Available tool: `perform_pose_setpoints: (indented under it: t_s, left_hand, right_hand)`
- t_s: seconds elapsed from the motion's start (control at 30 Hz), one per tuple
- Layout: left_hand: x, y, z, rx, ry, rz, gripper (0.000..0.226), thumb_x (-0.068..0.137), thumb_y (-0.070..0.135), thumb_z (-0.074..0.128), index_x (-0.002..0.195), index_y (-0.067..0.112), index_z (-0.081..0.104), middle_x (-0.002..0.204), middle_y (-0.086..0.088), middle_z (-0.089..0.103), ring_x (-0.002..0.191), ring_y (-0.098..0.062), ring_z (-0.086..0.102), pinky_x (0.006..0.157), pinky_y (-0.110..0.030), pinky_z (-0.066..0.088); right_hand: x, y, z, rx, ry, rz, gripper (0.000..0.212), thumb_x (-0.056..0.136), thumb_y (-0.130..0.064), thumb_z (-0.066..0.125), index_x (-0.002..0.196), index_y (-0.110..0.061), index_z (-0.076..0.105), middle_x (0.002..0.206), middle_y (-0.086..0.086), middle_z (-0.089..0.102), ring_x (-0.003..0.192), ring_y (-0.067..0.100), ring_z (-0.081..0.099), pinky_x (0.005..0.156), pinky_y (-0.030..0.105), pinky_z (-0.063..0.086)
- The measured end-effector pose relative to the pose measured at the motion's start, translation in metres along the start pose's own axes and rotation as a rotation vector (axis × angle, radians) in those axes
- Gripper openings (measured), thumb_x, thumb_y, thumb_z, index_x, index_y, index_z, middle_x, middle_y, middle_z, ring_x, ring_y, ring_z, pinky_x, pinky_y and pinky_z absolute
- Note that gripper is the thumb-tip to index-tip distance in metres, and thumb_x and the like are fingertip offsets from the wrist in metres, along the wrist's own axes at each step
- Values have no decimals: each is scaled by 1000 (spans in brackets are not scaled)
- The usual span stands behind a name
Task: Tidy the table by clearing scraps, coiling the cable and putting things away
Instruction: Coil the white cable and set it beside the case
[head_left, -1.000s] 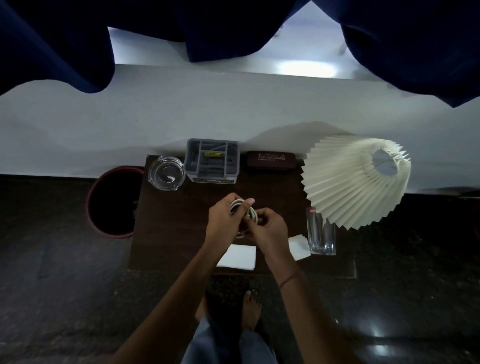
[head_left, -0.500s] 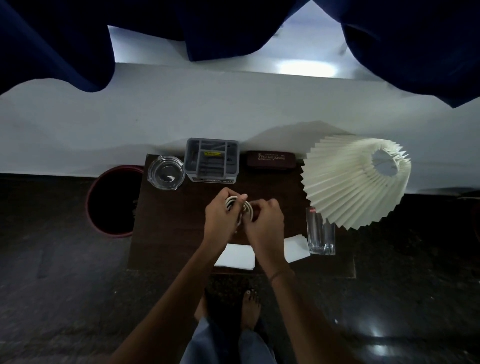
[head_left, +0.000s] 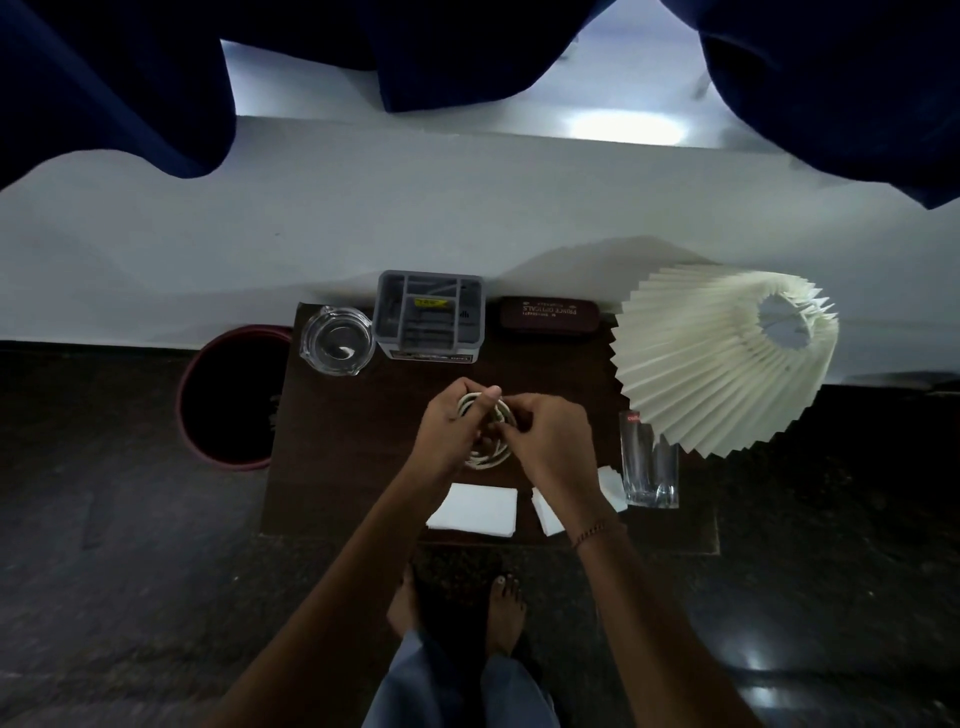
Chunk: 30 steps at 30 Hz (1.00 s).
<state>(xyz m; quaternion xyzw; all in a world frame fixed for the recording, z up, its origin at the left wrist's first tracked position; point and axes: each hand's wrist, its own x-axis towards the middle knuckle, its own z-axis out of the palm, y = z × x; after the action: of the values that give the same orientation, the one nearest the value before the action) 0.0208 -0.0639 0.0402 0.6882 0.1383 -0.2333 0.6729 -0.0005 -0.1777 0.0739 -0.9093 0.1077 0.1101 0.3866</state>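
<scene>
Head view shows us a small dark wooden surface (head_left: 343, 447) pushed against a pale wall, on a dark speckled stone floor (head_left: 130, 597). Deep blue curtains (head_left: 104, 88) hang across the top of the frame, with a bright strip of light between their folds. To the left of the surface stands a round bin (head_left: 228, 400) with a reddish rim and a dark inside.

Along the back edge we see a clear glass ashtray (head_left: 337, 340), round and thick-walled, then a grey plastic organiser (head_left: 430, 317) split into compartments, with a yellow label inside that we cannot read. Beside it lies a dark brown glasses case (head_left: 549, 315), oblong, printed "PRINCE OPTICALS" upside down to us. At the right a cream pleated lampshade (head_left: 722, 358), cone-shaped, overhangs a tall clear drinking glass (head_left: 649, 462) with a red mark near its rim that is too small to read.

Near the front edge lie flat white paper pieces (head_left: 475, 509), one large rectangle and smaller scraps partly under our right forearm.

Over the middle of the surface, our left hand (head_left: 447, 431) and right hand (head_left: 550, 441) meet around the white cable (head_left: 488, 457), wound into a round coil. The left fingers are closed around the coil, and the right fingers pinch it at its right side
</scene>
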Motion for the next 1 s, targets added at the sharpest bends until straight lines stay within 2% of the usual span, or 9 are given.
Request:
perform_pose_setpoints:
  t_s: [0.13, 0.23, 0.3, 0.4, 0.57, 0.73, 0.8, 0.9, 1.0]
  left_hand:
    - [3, 2, -3, -53, -118, -73, 31, 96, 33, 41, 83, 14, 62, 63, -1, 57, 55, -7, 54, 58, -22, 45]
    - [7, 3, -8, -131, -172, -154, 40, 99, 33, 29, 91, 17, 65, 78, -3, 65, 69, -9, 61, 68, -26, 49]
    - [8, 2, -15, -141, -182, -167, 36, 99, 30, 31, 100, 15, 64, 90, -5, 66, 79, -12, 62, 72, -28, 51]
    - [8, -2, -24, -100, -128, -145, 27, 94, 22, 46, 111, 8, 62, 102, -7, 67, 93, -15, 64, 73, -26, 55]
    - [13, -9, -27, -149, -33, -192, 21, 86, 18, 60, 100, 4, 68, 96, -16, 69, 87, -23, 66, 71, -29, 59]
    - [22, -6, -26, -116, -34, -193, 18, 82, 21, 65, 92, 7, 72, 90, -18, 71, 80, -23, 69, 75, -38, 59]
    - [28, -5, -25, -91, -43, -190, 15, 82, 19, 66, 91, 8, 71, 87, -11, 71, 77, -17, 69, 70, -33, 60]
    - [38, -8, -24, -133, -39, -256, 12, 84, 13, 63, 91, 7, 69, 90, -7, 70, 85, -17, 67, 66, -26, 59]
    - [48, -12, -21, -244, -26, -345, 11, 86, 14, 61, 85, 8, 69, 84, -5, 70, 77, -11, 68, 60, -24, 59]
  right_hand:
    - [3, 3, -5, 1, -16, 30, 25, 82, -21, 67, 104, -9, 68, 97, 6, 73, 77, 4, 63, 55, 1, 37]
    - [5, 10, -7, 101, -39, 127, 24, 79, -23, 70, 100, -11, 70, 92, 7, 74, 68, 4, 61, 58, 8, 46]
    - [7, 15, -9, 187, -45, 218, 25, 77, -20, 72, 100, -9, 70, 91, 9, 73, 68, 8, 64, 64, 18, 53]
    - [11, 20, -12, 269, -57, 290, 24, 77, -16, 71, 100, -7, 69, 88, 9, 72, 67, 7, 64, 65, 19, 54]
    - [18, 24, -8, 339, -50, 343, 23, 78, -13, 71, 100, -6, 69, 82, 6, 70, 67, 6, 66, 61, 15, 55]
    - [26, 28, -3, 346, -31, 377, 21, 77, -13, 71, 97, -5, 70, 77, 6, 69, 69, 11, 68, 70, 28, 59]
    - [30, 31, -1, 366, -26, 394, 21, 78, -12, 71, 97, -5, 69, 74, 3, 68, 70, 11, 68, 71, 29, 59]
    - [36, 36, 5, 431, -35, 453, 26, 78, -11, 71, 101, -2, 66, 77, 4, 67, 72, 11, 68, 72, 29, 59]
    - [45, 43, 12, 479, -59, 509, 29, 78, -10, 69, 105, 0, 64, 83, 6, 68, 74, 12, 68, 74, 29, 58]
